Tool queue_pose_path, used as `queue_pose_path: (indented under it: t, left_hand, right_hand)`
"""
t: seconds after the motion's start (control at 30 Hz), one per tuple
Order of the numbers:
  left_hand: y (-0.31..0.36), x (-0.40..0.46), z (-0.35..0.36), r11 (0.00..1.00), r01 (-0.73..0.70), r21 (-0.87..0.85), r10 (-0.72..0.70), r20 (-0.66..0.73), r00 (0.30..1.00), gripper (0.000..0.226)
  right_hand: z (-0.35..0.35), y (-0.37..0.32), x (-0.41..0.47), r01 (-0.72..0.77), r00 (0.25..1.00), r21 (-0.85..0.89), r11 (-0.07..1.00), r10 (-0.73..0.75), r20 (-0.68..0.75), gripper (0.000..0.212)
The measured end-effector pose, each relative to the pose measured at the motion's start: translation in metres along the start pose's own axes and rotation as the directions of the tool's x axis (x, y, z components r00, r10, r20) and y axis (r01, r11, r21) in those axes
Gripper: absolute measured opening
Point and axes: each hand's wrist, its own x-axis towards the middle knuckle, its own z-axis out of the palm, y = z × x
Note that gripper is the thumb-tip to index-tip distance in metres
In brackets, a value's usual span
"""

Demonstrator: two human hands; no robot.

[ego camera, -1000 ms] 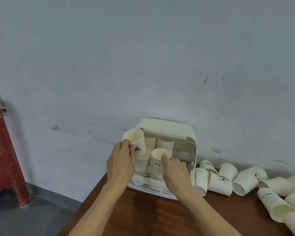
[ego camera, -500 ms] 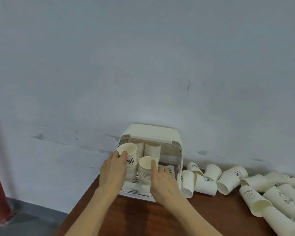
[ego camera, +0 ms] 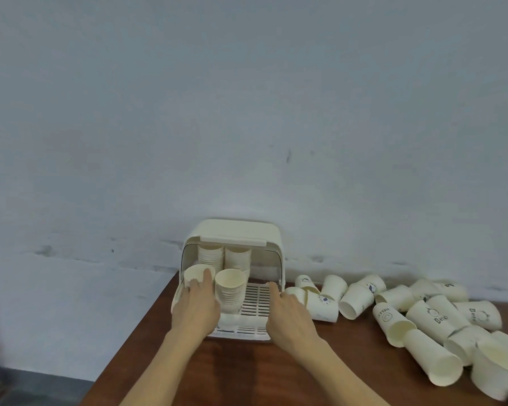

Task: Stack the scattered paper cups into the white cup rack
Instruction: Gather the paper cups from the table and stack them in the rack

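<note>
Four stacks fill the rack point(ego camera: 234, 232); your left hand point(ego camera: 196, 307), fingers straight, touches the near-left stack point(ego camera: 198, 275). Your right hand point(ego camera: 289, 313), fingers relaxed, holds nothing. A careless nudge could topple the stacks.

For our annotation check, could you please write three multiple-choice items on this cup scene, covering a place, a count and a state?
1. Where do the scattered paper cups lie relative to the white cup rack?
A. to its right
B. to its left
C. on top of it

2. How many cup stacks stand in the rack?
A. one
B. four
C. seven

3. What is the right hand doing?
A. gripping a cup
B. open, holding nothing
C. lifting the rack

Answers: 1 A, the cups lie tipped over on the wooden table to the right; 2 B, two back stacks, two front; 3 B, its fingers are extended by the rack's slatted tray.
</note>
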Motion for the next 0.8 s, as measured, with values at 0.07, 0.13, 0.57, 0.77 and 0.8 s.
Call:
queue_pose_path:
  t: [0.07, 0.13, 0.57, 0.77, 0.8]
  left_hand:
    - [0.018, -0.013, -0.001, 0.998, -0.033, -0.045, 0.032, -0.015, 0.999, 0.064]
    - [0.037, -0.026, -0.001, 0.993, -0.065, -0.095, 0.064, -0.012, 0.998, 0.062]
    - [0.143, -0.091, 0.021, 0.903, -0.345, -0.256, 0.312, -0.162, 0.936, 0.046]
    - [0.178, -0.109, 0.026, 0.892, -0.403, -0.207, 0.371, -0.178, 0.911, 0.042]
    - [0.184, -0.112, 0.028, 0.888, -0.412, -0.204, 0.382, -0.171, 0.908, 0.042]
  right_hand:
    - [-0.002, 0.007, -0.009, -0.027, 1.0, 0.024, 0.999, 0.027, 0.0, 0.057]
    - [-0.005, 0.014, -0.018, -0.051, 0.999, 0.041, 0.998, 0.051, 0.006, 0.054]
    - [-0.059, 0.081, -0.083, -0.229, 0.968, 0.074, 0.971, 0.235, -0.086, 0.04]
    - [-0.078, 0.114, -0.108, -0.287, 0.948, 0.064, 0.956, 0.293, -0.126, 0.037]
    - [-0.08, 0.119, -0.112, -0.301, 0.942, 0.068, 0.951, 0.308, -0.134, 0.038]
